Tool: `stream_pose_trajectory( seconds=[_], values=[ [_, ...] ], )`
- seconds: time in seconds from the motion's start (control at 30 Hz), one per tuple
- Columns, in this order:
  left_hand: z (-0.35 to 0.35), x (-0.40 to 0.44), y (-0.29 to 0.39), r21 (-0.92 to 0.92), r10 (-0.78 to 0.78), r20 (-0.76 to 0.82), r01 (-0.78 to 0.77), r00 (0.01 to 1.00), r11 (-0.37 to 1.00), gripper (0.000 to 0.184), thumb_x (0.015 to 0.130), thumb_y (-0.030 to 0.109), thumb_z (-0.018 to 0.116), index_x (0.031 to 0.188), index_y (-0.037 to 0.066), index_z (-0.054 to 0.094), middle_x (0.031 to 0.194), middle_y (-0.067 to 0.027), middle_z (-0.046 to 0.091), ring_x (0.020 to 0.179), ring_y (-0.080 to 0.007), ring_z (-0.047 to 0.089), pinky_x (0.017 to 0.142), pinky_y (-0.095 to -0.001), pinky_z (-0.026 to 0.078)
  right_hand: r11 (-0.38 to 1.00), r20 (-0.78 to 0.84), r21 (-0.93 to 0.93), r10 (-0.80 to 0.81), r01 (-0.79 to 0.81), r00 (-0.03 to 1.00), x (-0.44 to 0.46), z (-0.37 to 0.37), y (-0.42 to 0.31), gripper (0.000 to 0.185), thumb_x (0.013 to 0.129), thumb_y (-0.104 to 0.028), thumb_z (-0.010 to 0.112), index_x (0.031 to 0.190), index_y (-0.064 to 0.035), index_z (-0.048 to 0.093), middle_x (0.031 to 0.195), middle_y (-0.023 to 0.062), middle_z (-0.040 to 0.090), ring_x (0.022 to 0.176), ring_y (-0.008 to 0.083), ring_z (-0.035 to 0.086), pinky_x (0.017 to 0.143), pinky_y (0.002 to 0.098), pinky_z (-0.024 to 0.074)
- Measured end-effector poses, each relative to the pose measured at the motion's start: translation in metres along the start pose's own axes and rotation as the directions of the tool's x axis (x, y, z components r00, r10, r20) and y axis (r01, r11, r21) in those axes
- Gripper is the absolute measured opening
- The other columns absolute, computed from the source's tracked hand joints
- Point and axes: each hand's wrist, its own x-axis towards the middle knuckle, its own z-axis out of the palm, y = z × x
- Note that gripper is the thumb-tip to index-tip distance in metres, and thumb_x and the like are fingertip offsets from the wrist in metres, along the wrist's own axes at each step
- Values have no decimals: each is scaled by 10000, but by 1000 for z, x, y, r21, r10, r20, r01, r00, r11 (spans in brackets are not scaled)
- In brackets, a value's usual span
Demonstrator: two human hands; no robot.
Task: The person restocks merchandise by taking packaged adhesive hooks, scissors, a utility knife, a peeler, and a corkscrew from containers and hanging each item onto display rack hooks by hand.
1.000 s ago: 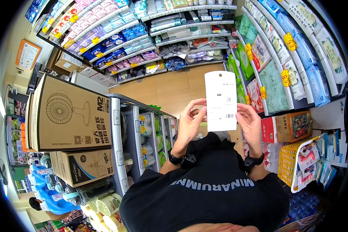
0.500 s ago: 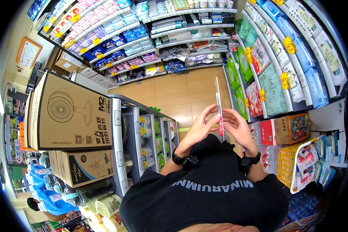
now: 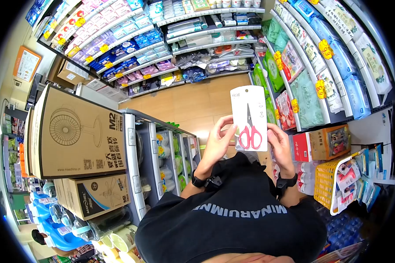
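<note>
A white card package with red-handled scissors on its front stands upright before my chest, its printed side toward me. My left hand grips its left edge, thumb near the lower corner. On the right edge, the fingers of my right hand are closed on the same package. The scissors point up, blades closed, handles at the bottom. A hole shows at the top of the card. Dark bands are on both my wrists.
Fan boxes stand on a shelf unit at left. Stocked shelves run across the back and along the right. A yellow basket and cartons are at lower right. Part of another person shows at far lower left.
The package has turned from its barcoded back, through edge-on, to the scissors side. My hands have moved apart again to its two side edges.
</note>
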Motion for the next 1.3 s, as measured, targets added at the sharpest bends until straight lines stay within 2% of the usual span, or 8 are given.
stream_pose_trajectory(
  seconds=[0.1, 0.33, 0.43, 0.53, 0.7, 0.8, 1.1, 1.3],
  values=[
    [0, 4, 1, -1, 27, -45, -27, 999, 1000, 368, 987, 176, 646, 1309, 19, 559, 1205, -87, 618, 954, -105, 677, 693, -249, 596, 999, -36, 14, 31, -31, 999, 3, 0, -3, 265, 1008, -96, 565, 1217, 59, 611, 1108, 68, 680, 1046, 108, 614, 945, 258, 463],
    [5, 25, 1, -109, 70, -76, -78, 995, 991, 348, 954, 114, 682, 1261, -27, 601, 1139, -101, 645, 910, -110, 682, 654, -220, 580, 998, -37, 17, 57, -56, 998, 23, -4, -6, 230, 994, -62, 573, 1191, 50, 614, 1093, 81, 685, 1022, 112, 625, 929, 258, 474],
    [3, 39, 4, -76, 85, -109, -94, 990, 993, 344, 968, 107, 666, 1277, -25, 592, 1124, -83, 653, 906, -91, 675, 649, -208, 560, 995, 31, 47, 87, -88, 996, 40, -10, -6, 223, 999, -61, 566, 1187, 53, 603, 1091, 76, 679, 1012, 111, 623, 924, 255, 475],
    [-1, 57, 9, -58, 143, -189, -157, 971, 986, 344, 966, 100, 667, 1278, -28, 600, 1113, -89, 669, 899, -90, 677, 642, -204, 554, 961, 144, 214, 146, -175, 979, 66, -21, 4, 229, 1001, -59, 560, 1201, 49, 591, 1099, 77, 675, 1007, 108, 622, 914, 251, 486],
    [-10, 98, 32, -21, 170, -302, -185, 938, 982, 359, 966, 89, 663, 1291, -46, 592, 1135, -112, 686, 907, -107, 686, 684, -227, 580, 988, 279, 55, 125, -146, 952, 128, -15, -18, 309, 981, -40, 585, 1268, 60, 534, 1109, 128, 675, 956, 141, 653, 750, 285, 566],
    [-10, 131, 48, -40, 213, -339, -240, 916, 970, 378, 967, 92, 662, 1308, -51, 583, 1141, -130, 693, 917, -121, 690, 698, -235, 584, 972, 366, 120, 146, -202, 919, 173, -20, -32, 308, 982, -37, 576, 1269, 66, 532, 1106, 147, 679, 925, 155, 668, 703, 283, 582],
    [1, 236, 75, 11, 336, -355, -356, 872, 935, 372, 969, 87, 662, 1307, -48, 588, 1092, -107, 710, 914, -102, 676, 729, -232, 569, 992, 378, 99, 35, -78, 925, 285, -50, -54, 296, 988, -28, 568, 1266, 70, 550, 1091, 144, 688, 880, 143, 669, 688, 272, 576],
    [23, 297, 77, -26, 282, -319, -305, 905, 952, 360, 974, 92, 658, 1298, -41, 574, 1042, -78, 712, 867, -71, 660, 696, -204, 542, 994, 340, 98, 7, -43, 940, 331, -87, -45, 316, 985, -37, 571, 1286, 52, 541, 1080, 139, 695, 849, 156, 676, 664, 280, 567]
  ],
)
